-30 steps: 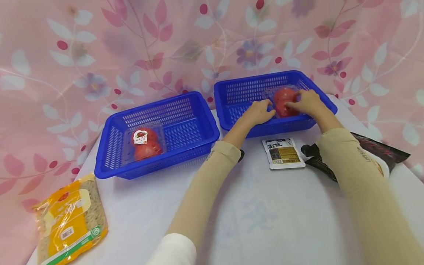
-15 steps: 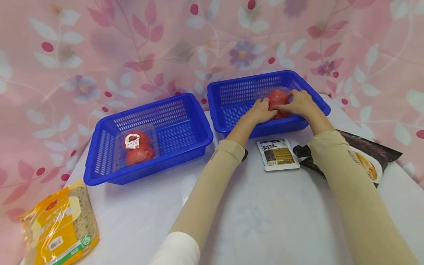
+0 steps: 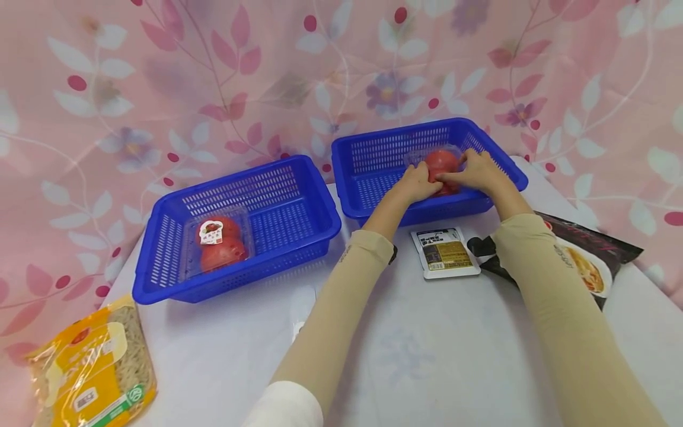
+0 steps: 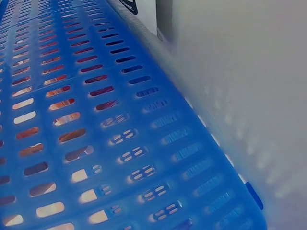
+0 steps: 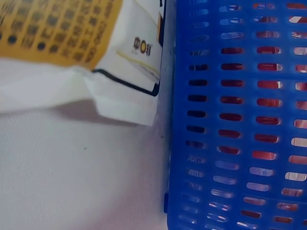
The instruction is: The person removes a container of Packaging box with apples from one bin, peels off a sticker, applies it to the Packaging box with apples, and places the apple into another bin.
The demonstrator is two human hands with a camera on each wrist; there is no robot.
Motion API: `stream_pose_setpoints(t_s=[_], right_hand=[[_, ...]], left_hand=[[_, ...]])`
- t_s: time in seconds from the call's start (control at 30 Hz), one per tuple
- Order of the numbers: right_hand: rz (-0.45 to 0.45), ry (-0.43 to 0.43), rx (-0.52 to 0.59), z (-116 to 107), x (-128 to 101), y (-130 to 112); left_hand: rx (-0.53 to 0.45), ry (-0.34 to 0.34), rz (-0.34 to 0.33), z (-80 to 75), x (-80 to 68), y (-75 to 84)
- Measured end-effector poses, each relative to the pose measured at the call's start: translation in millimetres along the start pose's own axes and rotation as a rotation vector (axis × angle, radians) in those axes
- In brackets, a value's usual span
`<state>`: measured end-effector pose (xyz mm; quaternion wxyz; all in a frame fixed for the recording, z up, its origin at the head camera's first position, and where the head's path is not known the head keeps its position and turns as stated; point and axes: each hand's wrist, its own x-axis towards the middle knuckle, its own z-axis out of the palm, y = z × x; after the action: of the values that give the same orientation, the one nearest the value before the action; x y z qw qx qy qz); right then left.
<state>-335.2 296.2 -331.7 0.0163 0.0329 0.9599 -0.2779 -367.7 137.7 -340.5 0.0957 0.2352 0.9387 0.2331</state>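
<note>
Left hand: our left hand (image 3: 415, 182) curls its fingers on the near-left side of the tomato pack (image 3: 440, 166).
Right hand: our right hand (image 3: 476, 171) clasps the pack's right side, thumb across the front.
Where it sits: the clear pack sits inside the right blue basket (image 3: 373, 148), towards its right half.
Key relation: the pack lies between our two hands, equally close to both; its long axis we cannot tell.
Nearby: a small sachet (image 3: 444, 252) lies just in front of the basket.

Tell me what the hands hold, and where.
Both hands grip the clear tomato pack in the right basket, fingers on its left and right sides.
</note>
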Motion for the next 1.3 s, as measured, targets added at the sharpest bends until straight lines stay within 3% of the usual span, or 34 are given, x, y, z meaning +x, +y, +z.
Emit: stream_pose_setpoints(t_s=[0.2, 0.5, 0.77, 0.97, 1.13, 1.3], right_hand=[[-0.04, 0.009, -0.008, 2.9, 4.8, 1.3], [-0.095, 0.041, -0.067, 2.5, 8.4, 0.5], [-0.122, 0.072, -0.084, -3.9, 9.0, 14.1], [-0.124, 0.086, -0.087, -7.6, 12.5, 15.3], [-0.188, 0.156, -0.042, -10.8, 11.9, 9.8], [-0.196, 0.19, -0.011, -17.0, 10.0, -0.3]], left_hand=[[-0.013, 0.009, -0.043, 1.1, 2.5, -1.5], [-0.015, 0.079, -0.104, 1.4, 7.9, -1.9], [0.008, 0.163, -0.044, 5.7, 13.1, 6.3], [-0.028, 0.21, -0.062, 3.6, 14.0, 9.1], [-0.065, 0.26, -0.047, -5.5, 13.1, 7.2], [-0.058, 0.257, -0.018, -22.6, 11.8, 5.7]])
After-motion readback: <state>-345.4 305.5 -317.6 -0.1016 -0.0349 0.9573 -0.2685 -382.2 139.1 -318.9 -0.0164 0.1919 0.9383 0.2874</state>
